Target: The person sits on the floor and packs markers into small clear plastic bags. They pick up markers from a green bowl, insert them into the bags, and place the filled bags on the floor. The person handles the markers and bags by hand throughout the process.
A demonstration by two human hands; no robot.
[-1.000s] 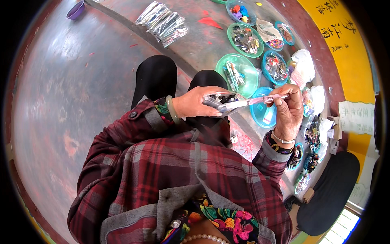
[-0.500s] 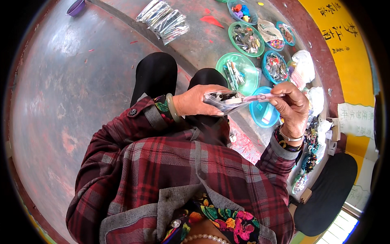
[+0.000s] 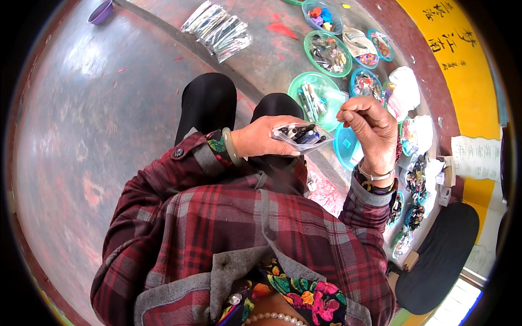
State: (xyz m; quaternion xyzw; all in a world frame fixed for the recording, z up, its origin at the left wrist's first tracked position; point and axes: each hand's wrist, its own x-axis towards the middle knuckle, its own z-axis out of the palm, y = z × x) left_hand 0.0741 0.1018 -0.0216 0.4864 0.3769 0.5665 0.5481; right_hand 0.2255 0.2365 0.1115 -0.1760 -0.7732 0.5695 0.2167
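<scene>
My left hand (image 3: 267, 137) grips a clear plastic bag (image 3: 318, 143) above my knees, thumb on the near side. The bag's mouth faces right, and several slim stick-like pieces (image 3: 304, 132), black, white and blue, lie inside with their ends showing. They look like pens, though the exact kind is hard to tell. Up and to the right of the bag, apart from it, hovers my right hand (image 3: 374, 130). Its thumb and fingers are pinched together, with nothing visible between them. Behind it a blue basin (image 3: 343, 152) is partly hidden.
A green basin (image 3: 298, 89) with wrapped slim packets stands beyond my knees. Other basins (image 3: 328, 53) of small parts line the right side, near white bags (image 3: 405, 89). A stack of clear packets (image 3: 220, 31) lies on the floor ahead. A black stool seat (image 3: 437, 261) is at lower right.
The long pinkish strip-like thing my right hand held at the bag's mouth is no longer in its fingers. That hand has moved slightly left and up. The bag's mouth now shows wider.
</scene>
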